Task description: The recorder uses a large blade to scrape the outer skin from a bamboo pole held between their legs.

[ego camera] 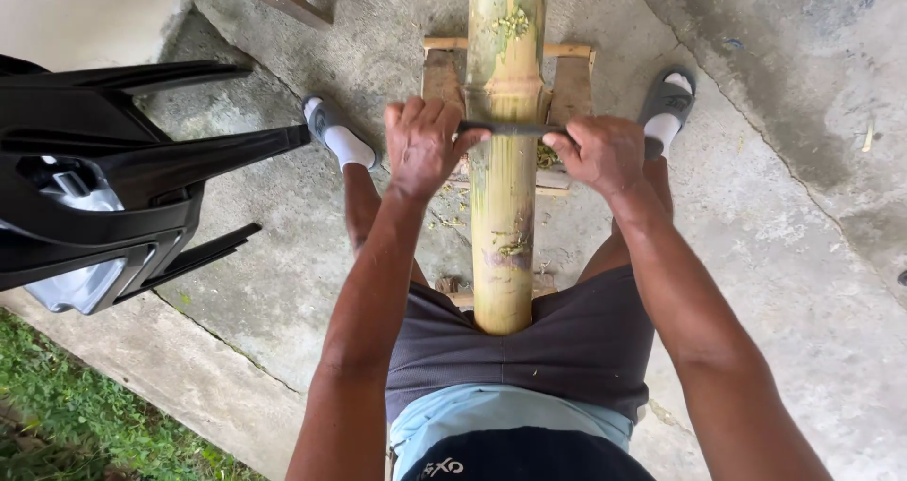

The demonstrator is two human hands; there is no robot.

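Both hands are wrapped tight around one tool here: the left hand (422, 146) clenched on one end of a dark blade (510, 128), the right hand (602, 153) clenched on the other, and the blade lies straight across the bamboo pole (504, 207) just below a ring-like joint. The pole runs from six o'clock, where its cut end sits between the thighs against dark shorts (576, 344), up to twelve o'clock and out of the picture. Below the blade, toward the body, the skin looks pale yellow and mostly stripped, with a few green scraps clinging on. Above the blade, at twelve, green patches and curled shavings remain, so that stretch seems to be unfinished; I judge the scraping as partly done. Under the pole at twelve sits a low wooden stand (572, 84). A foot in a grey sandal (326, 122) shows at ten o'clock, the other sandal (666, 98) at two. Out at nine, stacked black plastic chairs (104, 179) lie tipped on the concrete floor (784, 235); grass (66, 415) at seven.
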